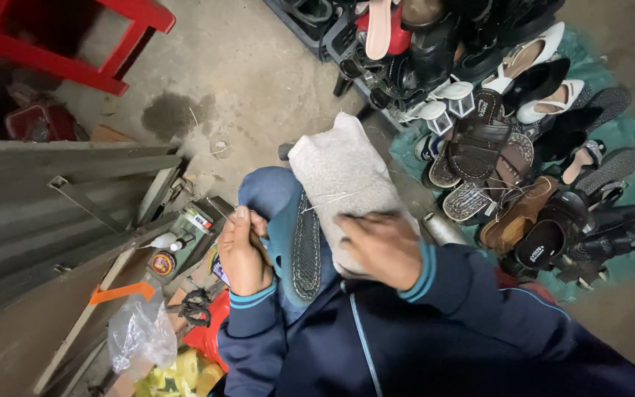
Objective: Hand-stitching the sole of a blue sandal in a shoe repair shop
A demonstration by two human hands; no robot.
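From the head view, you hold the shoe (332, 198) on your lap, sole side toward your left, its grey knit upper turned up and away from you. Your right hand (378, 248) is clamped over the upper near its heel end, fingers curled around the fabric. Your left hand (244, 254) is closed in a pinch on a thin tool (223, 212), probably an awl or needle, beside the sole (306, 246). A pale thread (339, 197) runs across the upper between the two hands.

The shoe looks light. Its knit upper is soft and will give under your grip, while the rubbery sole edge is stiffer and the surer place to hold. The thread is fine and could snag or slip.

Room is tight. Just left of your left hand sits a tray of small tins and bottles (174, 246), with scissors (196, 305) and a clear plastic bag (140, 334) below it. A grey metal panel (60, 198) lies farther left. To your right, a heap of shoes and sandals (508, 147) lies on a green cloth (626, 140), near your elbow. Bare concrete floor (244, 66) opens ahead, with a red stool (60, 37) well apart.
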